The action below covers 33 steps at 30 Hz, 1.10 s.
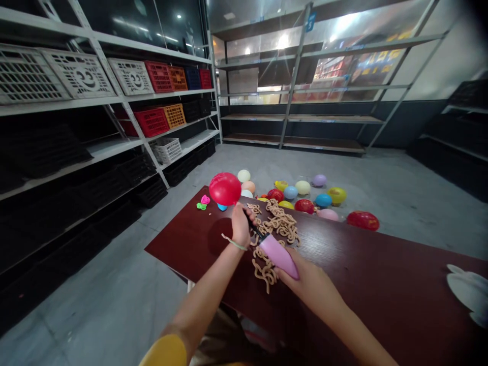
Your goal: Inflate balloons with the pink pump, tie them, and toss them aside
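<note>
A round red balloon [224,188], partly inflated, stands out beyond my left hand [241,227]. My left fingers are closed around its neck, where it meets the black nozzle end of a hand balloon pump [279,255]. The exact join is hidden by the fingers. My right hand [307,279] is wrapped round the pump's pink body from the right and below. Under and behind the pump, many tan, curly, rope-like pieces [282,223] lie in a loose heap on the dark red-brown table [366,274].
Small pink and green limp pieces [203,202] lie at the table's far left. Beyond the far edge, several inflated balloons [305,205] rest on the grey floor. A white object [467,287] sits at the right. Shelves with plastic crates [158,76] line the left wall.
</note>
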Each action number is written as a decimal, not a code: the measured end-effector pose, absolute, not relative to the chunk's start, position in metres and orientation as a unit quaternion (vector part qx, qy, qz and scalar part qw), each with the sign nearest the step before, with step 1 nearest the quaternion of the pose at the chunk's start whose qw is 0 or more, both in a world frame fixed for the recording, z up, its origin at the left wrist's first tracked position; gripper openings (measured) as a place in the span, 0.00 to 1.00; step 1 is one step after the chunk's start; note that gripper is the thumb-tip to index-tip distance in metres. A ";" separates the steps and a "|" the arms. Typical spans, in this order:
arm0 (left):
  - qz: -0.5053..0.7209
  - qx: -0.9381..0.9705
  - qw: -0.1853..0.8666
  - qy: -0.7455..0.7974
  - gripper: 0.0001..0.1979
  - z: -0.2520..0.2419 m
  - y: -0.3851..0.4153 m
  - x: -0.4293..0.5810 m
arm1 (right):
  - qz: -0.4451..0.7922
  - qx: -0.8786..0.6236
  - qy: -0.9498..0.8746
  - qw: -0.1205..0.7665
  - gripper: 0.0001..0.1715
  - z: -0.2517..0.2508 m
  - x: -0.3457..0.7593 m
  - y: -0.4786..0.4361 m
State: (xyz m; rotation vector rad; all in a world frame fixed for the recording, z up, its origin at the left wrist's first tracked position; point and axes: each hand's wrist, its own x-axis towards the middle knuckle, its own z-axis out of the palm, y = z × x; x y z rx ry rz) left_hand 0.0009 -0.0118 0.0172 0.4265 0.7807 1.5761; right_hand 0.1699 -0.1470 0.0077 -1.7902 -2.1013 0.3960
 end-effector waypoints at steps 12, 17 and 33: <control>0.698 0.209 0.584 0.358 0.10 0.044 0.021 -0.045 | 0.156 -0.578 -0.775 0.204 0.35 -0.003 0.191 -0.175; 0.717 0.180 0.584 0.336 0.11 0.040 0.012 -0.032 | 0.139 -0.623 -0.751 0.168 0.31 0.009 0.186 -0.168; 0.682 0.219 0.597 0.362 0.11 0.046 0.021 -0.044 | 0.191 -0.610 -0.749 0.173 0.34 0.007 0.180 -0.175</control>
